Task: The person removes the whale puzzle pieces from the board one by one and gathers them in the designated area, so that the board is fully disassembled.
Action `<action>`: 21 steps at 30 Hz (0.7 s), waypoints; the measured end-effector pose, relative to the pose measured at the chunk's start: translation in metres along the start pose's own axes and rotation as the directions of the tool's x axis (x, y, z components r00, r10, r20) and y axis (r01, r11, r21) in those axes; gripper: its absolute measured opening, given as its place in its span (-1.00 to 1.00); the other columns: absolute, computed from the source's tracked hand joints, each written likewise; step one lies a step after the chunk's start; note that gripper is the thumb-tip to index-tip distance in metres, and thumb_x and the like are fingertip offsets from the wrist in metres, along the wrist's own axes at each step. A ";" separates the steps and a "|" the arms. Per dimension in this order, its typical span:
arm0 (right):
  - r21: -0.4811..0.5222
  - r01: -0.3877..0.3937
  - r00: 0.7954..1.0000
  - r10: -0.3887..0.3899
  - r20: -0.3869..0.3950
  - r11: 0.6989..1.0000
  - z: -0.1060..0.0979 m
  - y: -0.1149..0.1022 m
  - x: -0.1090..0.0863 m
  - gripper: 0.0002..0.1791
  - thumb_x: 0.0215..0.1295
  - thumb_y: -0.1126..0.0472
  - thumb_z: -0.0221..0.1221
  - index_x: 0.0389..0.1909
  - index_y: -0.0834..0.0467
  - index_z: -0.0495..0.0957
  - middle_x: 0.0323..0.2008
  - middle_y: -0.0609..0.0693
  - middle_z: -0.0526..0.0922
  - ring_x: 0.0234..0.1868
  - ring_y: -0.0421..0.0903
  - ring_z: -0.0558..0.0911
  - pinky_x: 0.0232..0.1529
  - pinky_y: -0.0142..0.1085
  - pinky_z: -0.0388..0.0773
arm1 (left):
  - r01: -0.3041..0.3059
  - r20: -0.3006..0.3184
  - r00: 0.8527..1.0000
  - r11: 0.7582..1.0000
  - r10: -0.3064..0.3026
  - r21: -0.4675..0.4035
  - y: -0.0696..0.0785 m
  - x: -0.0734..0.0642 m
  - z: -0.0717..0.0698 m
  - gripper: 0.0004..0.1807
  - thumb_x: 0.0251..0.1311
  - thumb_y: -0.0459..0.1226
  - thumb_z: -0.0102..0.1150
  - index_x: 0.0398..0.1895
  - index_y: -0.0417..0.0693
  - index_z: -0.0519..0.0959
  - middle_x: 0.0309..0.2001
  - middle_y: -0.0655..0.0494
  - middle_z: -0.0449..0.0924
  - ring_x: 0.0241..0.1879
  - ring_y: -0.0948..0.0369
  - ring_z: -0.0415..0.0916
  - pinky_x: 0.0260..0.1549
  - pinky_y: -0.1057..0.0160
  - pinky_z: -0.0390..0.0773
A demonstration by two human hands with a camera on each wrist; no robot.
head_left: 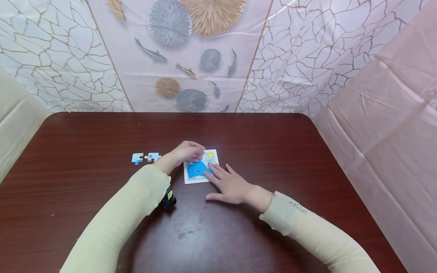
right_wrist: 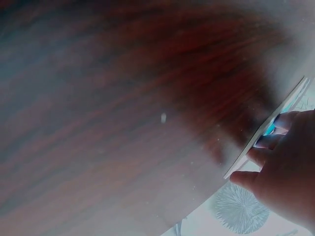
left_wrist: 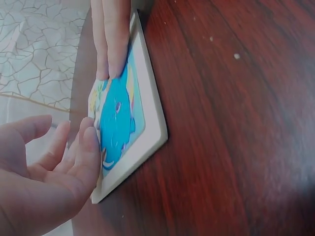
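Observation:
A small jigsaw puzzle with a white border lies flat on the table, showing a blue whale and a yellow sun. My left hand is over its far left part. In the left wrist view the fingertips of that hand touch the puzzle's surface with the fingers softly bent; whether a piece lies under them is hidden. My right hand comes from the right with fingers spread, and its fingertips rest on the picture's right side. The thumb of the right hand is off the board, at the near side.
Two loose jigsaw pieces, a light blue one and another with a pink mark, lie left of the puzzle, beside my left wrist. A small black object is under my left cuff. Behind the brown table hangs a patterned curtain.

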State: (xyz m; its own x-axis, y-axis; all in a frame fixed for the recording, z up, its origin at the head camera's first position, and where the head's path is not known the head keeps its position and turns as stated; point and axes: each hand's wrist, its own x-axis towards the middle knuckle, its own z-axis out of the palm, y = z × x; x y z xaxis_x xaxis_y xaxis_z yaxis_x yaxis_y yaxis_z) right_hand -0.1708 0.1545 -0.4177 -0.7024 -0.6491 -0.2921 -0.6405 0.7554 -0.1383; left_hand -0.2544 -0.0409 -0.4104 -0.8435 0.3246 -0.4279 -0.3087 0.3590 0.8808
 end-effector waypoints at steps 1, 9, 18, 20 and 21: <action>0.002 0.001 1.000 -0.001 0.000 1.000 0.000 0.000 0.000 -0.12 0.26 -0.38 -0.13 0.46 0.02 -0.04 0.49 0.06 -0.12 0.50 -0.02 -0.11 0.43 0.14 -0.13 | 0.002 0.000 1.000 1.000 -0.002 -0.012 0.000 0.001 0.001 -0.55 0.35 -0.17 -0.04 0.20 -0.25 0.39 0.12 -0.22 0.51 0.10 0.01 0.52 0.07 0.19 0.52; 0.002 -0.008 1.000 0.008 0.009 1.000 0.001 0.001 0.001 -0.12 0.26 -0.39 -0.14 0.46 0.01 -0.06 0.49 0.05 -0.15 0.50 -0.03 -0.14 0.44 0.11 -0.15 | 0.022 0.018 1.000 0.996 -0.021 -0.092 -0.002 0.004 0.002 -0.52 0.37 -0.18 -0.09 0.27 -0.24 0.32 0.18 -0.21 0.46 0.15 0.00 0.47 0.12 0.19 0.48; -0.005 -0.006 1.000 0.006 0.007 1.000 0.001 0.001 0.001 -0.12 0.26 -0.39 -0.14 0.47 0.00 -0.08 0.50 0.04 -0.16 0.50 -0.04 -0.15 0.45 0.10 -0.14 | 0.075 0.022 0.997 0.987 -0.073 -0.144 0.001 0.003 0.001 -0.49 0.39 -0.20 -0.11 0.32 -0.26 0.23 0.22 -0.21 0.41 0.19 0.01 0.44 0.14 0.22 0.45; -0.004 -0.002 1.000 0.002 0.005 1.000 0.001 0.001 0.001 -0.12 0.26 -0.38 -0.14 0.47 0.01 -0.07 0.49 0.05 -0.15 0.50 -0.03 -0.14 0.44 0.11 -0.13 | 0.078 0.007 0.997 0.987 -0.078 -0.137 0.003 0.001 0.001 -0.50 0.39 -0.21 -0.11 0.32 -0.26 0.24 0.20 -0.21 0.43 0.17 0.01 0.46 0.12 0.22 0.46; -0.008 -0.004 1.000 0.004 0.008 1.000 0.000 0.001 0.001 -0.12 0.26 -0.39 -0.15 0.47 0.00 -0.08 0.49 0.04 -0.16 0.50 -0.04 -0.15 0.44 0.11 -0.14 | 0.078 0.004 0.997 0.988 -0.078 -0.136 0.004 0.001 0.001 -0.50 0.39 -0.20 -0.11 0.32 -0.26 0.24 0.20 -0.21 0.43 0.17 0.01 0.46 0.12 0.22 0.47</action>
State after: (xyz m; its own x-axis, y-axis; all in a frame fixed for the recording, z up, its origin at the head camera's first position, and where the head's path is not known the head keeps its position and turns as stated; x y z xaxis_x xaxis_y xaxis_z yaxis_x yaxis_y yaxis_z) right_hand -0.1725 0.1546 -0.4185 -0.7021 -0.6455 -0.3006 -0.6405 0.7569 -0.1295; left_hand -0.2561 -0.0387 -0.4077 -0.8149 0.2990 -0.4965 -0.4305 0.2613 0.8639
